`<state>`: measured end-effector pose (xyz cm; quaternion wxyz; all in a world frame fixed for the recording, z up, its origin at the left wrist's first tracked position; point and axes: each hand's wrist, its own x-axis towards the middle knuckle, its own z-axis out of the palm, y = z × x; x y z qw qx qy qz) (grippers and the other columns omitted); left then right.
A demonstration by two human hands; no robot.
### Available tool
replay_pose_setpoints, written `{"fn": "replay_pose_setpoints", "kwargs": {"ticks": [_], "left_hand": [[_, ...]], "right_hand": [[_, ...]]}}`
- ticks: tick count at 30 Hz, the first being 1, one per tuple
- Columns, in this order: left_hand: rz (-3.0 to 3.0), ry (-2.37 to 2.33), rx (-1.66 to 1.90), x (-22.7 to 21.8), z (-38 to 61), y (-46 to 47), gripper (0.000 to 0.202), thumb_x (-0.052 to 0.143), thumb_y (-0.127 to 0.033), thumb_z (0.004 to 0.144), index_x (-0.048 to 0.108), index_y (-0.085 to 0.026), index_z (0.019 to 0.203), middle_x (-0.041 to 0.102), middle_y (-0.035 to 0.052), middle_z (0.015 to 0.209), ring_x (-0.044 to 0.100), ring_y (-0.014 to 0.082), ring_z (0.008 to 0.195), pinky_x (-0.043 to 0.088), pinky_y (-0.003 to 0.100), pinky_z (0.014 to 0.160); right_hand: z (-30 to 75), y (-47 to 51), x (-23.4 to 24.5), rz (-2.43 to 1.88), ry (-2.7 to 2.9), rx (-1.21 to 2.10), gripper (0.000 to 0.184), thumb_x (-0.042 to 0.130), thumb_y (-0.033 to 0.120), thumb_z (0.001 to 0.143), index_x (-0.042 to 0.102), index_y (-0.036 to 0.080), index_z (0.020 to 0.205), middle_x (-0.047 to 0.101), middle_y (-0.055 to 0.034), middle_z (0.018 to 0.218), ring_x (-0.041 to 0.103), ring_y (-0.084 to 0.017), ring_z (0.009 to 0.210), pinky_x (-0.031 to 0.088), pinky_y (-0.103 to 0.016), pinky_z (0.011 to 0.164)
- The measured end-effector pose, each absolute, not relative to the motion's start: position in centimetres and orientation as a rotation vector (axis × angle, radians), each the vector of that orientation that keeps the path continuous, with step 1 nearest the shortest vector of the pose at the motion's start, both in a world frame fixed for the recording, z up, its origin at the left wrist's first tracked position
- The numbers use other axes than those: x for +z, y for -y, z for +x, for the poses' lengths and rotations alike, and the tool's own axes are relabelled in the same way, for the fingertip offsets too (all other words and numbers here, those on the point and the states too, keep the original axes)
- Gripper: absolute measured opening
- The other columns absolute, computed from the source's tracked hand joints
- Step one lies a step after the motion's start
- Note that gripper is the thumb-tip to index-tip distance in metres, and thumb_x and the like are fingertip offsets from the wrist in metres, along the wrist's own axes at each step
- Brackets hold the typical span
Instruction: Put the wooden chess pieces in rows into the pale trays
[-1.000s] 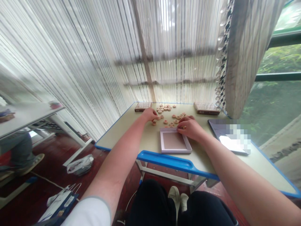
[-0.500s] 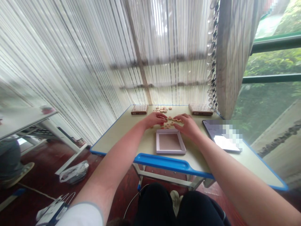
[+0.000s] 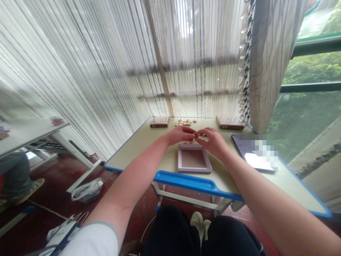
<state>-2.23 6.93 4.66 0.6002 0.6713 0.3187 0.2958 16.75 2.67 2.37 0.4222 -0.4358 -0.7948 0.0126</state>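
Observation:
My left hand (image 3: 181, 135) and my right hand (image 3: 213, 140) meet over the desk, just behind a shallow pale lilac box (image 3: 194, 170). Small round wooden pieces (image 3: 196, 135) are gripped between the fingertips of both hands, which are closed around them. How many pieces are held is hidden by the fingers. A few more loose pieces (image 3: 189, 143) lie below the hands at the box's back rim. Beyond my left hand, a cluster of round wooden pieces (image 3: 183, 123) rests near the desk's far edge. The box shows its brown inside bottom.
Two flat brown boxes stand at the back, one on the left (image 3: 160, 122) and one on the right (image 3: 230, 122). A tablet (image 3: 241, 146) lies to the right. The desk has a blue edge with a pen groove (image 3: 185, 181). Striped curtains hang behind it.
Both hands have drawn together from either side of the loose pieces, closing the gap between them. Pieces that lay between them are now at the fingertips. The view has shifted slightly.

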Motion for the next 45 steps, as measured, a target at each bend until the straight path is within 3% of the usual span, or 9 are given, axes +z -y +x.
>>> {"fn": "replay_pose_setpoints", "kwargs": {"ticks": [4, 9, 16, 21, 26, 35, 41, 45], "left_hand": [[1.679, -0.907, 0.695, 4.7, -3.1, -7.8, 0.044, 0.075, -0.026, 0.065, 0.065, -0.011, 0.105, 0.068, 0.0091, 0.089, 0.061, 0.0109, 0.070, 0.049, 0.027, 0.067], [2.077, -1.157, 0.572, 5.0, -4.6, -8.4, 0.040, 0.075, -0.033, 0.061, 0.069, -0.013, 0.096, 0.066, 0.0056, 0.083, 0.055, 0.0096, 0.066, 0.041, 0.022, 0.058], [2.336, -1.112, 0.327, 5.5, -4.3, -7.6, 0.037, 0.074, -0.041, 0.059, 0.072, -0.018, 0.087, 0.065, 0.0017, 0.076, 0.056, 0.0109, 0.068, 0.041, 0.020, 0.061], [2.419, -1.097, 0.257, 5.5, -4.1, -7.5, 0.026, 0.069, -0.032, 0.062, 0.072, -0.016, 0.082, 0.064, 0.0003, 0.069, 0.054, 0.0108, 0.064, 0.040, 0.020, 0.059], [2.402, -1.080, 0.265, 5.6, -4.1, -7.4, 0.024, 0.063, -0.021, 0.063, 0.072, -0.016, 0.084, 0.066, 0.0009, 0.074, 0.056, 0.0114, 0.067, 0.041, 0.020, 0.062], [2.396, -1.069, 0.253, 5.4, -4.0, -7.7, 0.026, 0.062, -0.021, 0.064, 0.072, -0.016, 0.087, 0.065, 0.0006, 0.074, 0.055, 0.0108, 0.067, 0.041, 0.020, 0.062], [2.421, -1.072, 0.223, 5.7, -4.0, -7.3, 0.029, 0.061, -0.021, 0.064, 0.071, -0.013, 0.089, 0.065, 0.0013, 0.076, 0.055, 0.0108, 0.068, 0.041, 0.020, 0.063], [2.425, -1.085, 0.211, 5.9, -3.9, -7.2, 0.029, 0.060, -0.021, 0.064, 0.072, -0.013, 0.089, 0.066, 0.0015, 0.075, 0.054, 0.0109, 0.067, 0.040, 0.020, 0.061]], "right_hand": [[17.2, -2.8, 2.5, -1.161, 1.977, 0.024, 0.022, 0.062, 0.034, 0.076, 0.067, 0.021, 0.092, 0.063, -0.0065, 0.089, 0.059, -0.021, 0.085, 0.046, -0.032, 0.074], [17.9, -2.7, 2.7, -1.270, 1.979, 0.054, 0.024, 0.063, 0.037, 0.073, 0.068, 0.021, 0.090, 0.063, -0.0063, 0.095, 0.059, -0.019, 0.077, 0.046, -0.030, 0.067], [18.3, -2.2, 3.3, -1.339, 2.088, 0.155, 0.022, 0.065, 0.036, 0.070, 0.070, 0.022, 0.087, 0.063, -0.0056, 0.093, 0.058, -0.017, 0.071, 0.045, -0.028, 0.062], [18.2, -1.3, 3.9, -1.277, 2.218, 0.210, 0.019, 0.066, 0.036, 0.069, 0.071, 0.023, 0.082, 0.064, -0.0049, 0.092, 0.058, -0.017, 0.074, 0.044, -0.027, 0.065], [18.0, -0.9, 3.6, -1.322, 2.341, 0.211, 0.020, 0.066, 0.039, 0.068, 0.072, 0.026, 0.081, 0.065, -0.0029, 0.077, 0.057, -0.018, 0.068, 0.041, -0.027, 0.059], [17.6, -1.1, 2.9, -1.361, 2.324, 0.087, 0.027, 0.065, 0.037, 0.067, 0.070, 0.027, 0.092, 0.067, -0.0038, 0.088, 0.058, -0.018, 0.072, 0.041, -0.026, 0.060], [17.4, -1.1, 3.1, -1.332, 2.379, 0.116, 0.020, 0.060, 0.034, 0.072, 0.072, 0.026, 0.086, 0.066, -0.0032, 0.083, 0.058, -0.017, 0.074, 0.041, -0.026, 0.067], [17.4, -0.9, 3.2, -1.453, 2.332, 0.059, 0.022, 0.059, 0.037, 0.072, 0.072, 0.027, 0.086, 0.066, -0.0037, 0.089, 0.057, -0.018, 0.073, 0.039, -0.026, 0.061]]}}
